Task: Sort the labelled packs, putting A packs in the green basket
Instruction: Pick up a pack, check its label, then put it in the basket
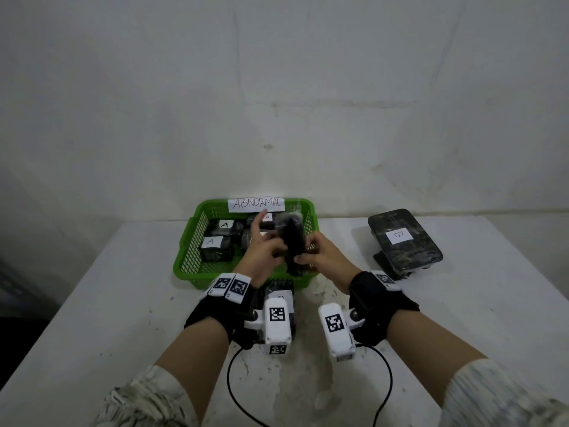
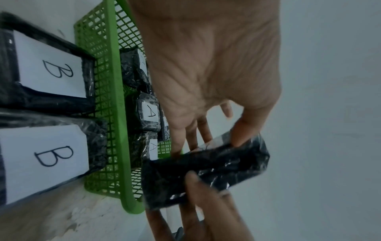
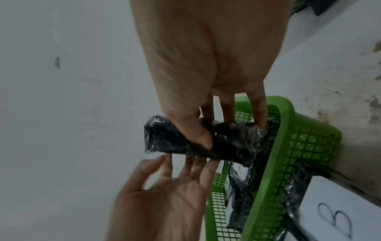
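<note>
A black plastic-wrapped pack [image 1: 292, 241] stands on end over the near side of the green basket [image 1: 184, 257]; its label does not show. My right hand [image 1: 309, 252] grips it, thumb on the front and fingers behind, which is plain in the right wrist view [image 3: 214, 132]. My left hand [image 1: 264, 243] is at the pack's other side with straight, spread fingers [image 3: 191, 164] touching it. Several black packs labelled A [image 1: 224, 224] lie inside the basket [image 2: 115, 97], and two of them [image 2: 150, 112] show in the left wrist view.
A large black pack labelled B [image 1: 403, 238] lies on another dark pack at the right of the white table [image 1: 123, 303]. More B packs [image 2: 47, 70] lie against the basket's near wall, under my wrists. A sign reading ABNORMAL [image 1: 257, 204] is fixed to the basket's far rim. The wall is close behind.
</note>
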Tool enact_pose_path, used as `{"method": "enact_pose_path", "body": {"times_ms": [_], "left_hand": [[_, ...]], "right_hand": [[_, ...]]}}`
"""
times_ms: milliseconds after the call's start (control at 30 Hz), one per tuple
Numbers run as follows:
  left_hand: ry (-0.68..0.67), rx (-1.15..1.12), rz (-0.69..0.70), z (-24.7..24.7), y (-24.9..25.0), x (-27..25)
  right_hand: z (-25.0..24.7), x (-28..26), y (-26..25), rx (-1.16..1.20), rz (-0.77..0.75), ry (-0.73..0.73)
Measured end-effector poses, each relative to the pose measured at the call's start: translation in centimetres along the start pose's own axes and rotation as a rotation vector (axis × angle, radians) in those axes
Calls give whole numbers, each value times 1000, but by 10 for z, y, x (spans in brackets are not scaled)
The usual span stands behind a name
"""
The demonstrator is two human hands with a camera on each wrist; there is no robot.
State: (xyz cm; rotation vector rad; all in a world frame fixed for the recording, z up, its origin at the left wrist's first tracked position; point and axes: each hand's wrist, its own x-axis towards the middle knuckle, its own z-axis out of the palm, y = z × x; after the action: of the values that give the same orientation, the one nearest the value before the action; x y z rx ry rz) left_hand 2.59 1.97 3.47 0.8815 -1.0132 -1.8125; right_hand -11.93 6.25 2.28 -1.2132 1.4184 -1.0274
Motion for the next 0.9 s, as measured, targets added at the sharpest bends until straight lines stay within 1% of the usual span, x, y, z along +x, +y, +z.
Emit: {"method": "enact_pose_path", "body": {"times_ms": [33,100,133,200,333,500,567,633,733,833,900], "left_hand": [[-45,-24,-16,1,2,-1],[-137,3,-37,3,5,-5],[-161,30,-41,5,7,-6],[-167,91,-37,10,9,-8],[-119,208,2,17,6,-4],[-83,285,21,17,1,-2],[-70,298,21,17,1,-3],[-86,281,8,15,0,-3],[-100,280,-2,14,-1,-3],[-14,304,8,15,0,1],[86,252,-25,8,1,7]], "right_hand": [[-1,2,4,-31,-16,58],[-2,2,10,-56,-57,126],[-3,2,11,-53,-76,139],[-3,2,11,-47,-101,144],[-1,5,11,-82,-137,149],[1,8,12,-126,-144,158],[4,9,14,-159,-145,153],[5,10,15,-183,-144,151],[4,8,13,-249,-175,111],[4,5,7,-286,-165,90],[5,4,5,-209,-124,71]]}}
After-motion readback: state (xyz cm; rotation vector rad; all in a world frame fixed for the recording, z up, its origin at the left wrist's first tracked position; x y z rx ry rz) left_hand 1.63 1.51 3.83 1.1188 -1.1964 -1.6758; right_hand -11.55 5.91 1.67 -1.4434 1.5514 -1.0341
